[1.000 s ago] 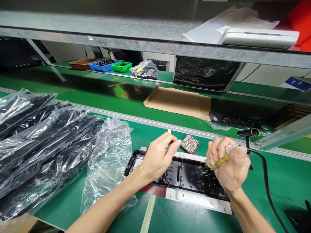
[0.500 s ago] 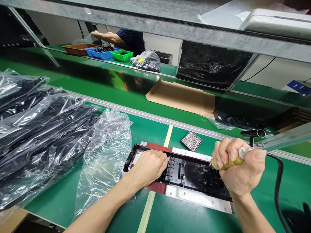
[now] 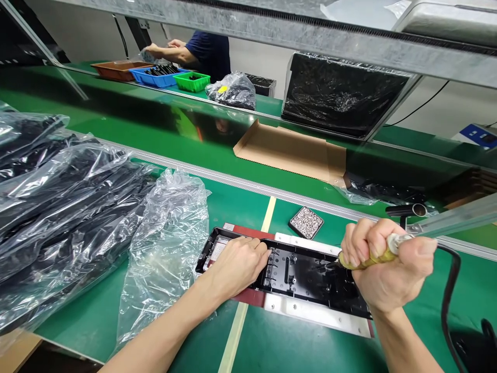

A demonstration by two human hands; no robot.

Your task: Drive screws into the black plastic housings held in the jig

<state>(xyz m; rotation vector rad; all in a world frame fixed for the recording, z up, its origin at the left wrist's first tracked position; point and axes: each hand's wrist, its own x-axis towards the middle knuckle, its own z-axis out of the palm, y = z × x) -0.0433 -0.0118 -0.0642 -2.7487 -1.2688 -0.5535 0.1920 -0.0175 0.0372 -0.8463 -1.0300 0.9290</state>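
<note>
A long black plastic housing (image 3: 310, 275) lies open side up in a fixture with white strips (image 3: 316, 313) and a dark red base. My left hand (image 3: 243, 263) presses on the housing's left part, its fingers curled over the inside and closed on it. My right hand (image 3: 382, 264) is wrapped round the yellowish handle of a power screwdriver (image 3: 367, 259), a dark cord behind it. The tool slants down and left towards the housing's inside; its tip is hard to make out. Behind the fixture sits a small black tray of screws (image 3: 306, 223).
Plastic-wrapped black parts (image 3: 73, 207) and a crumpled clear bag (image 3: 165, 248) fill the left side. Beyond the metal rail are a cardboard tray (image 3: 291, 150) and bagged black parts. A shelf (image 3: 248, 36) crosses overhead. A co-worker's arms (image 3: 171, 52) are near coloured bins (image 3: 155, 77).
My view has shifted slightly. My right hand with the screwdriver appears slightly farther right, while my left hand stays on the housing. In the background, the co-worker's second hand now shows.
</note>
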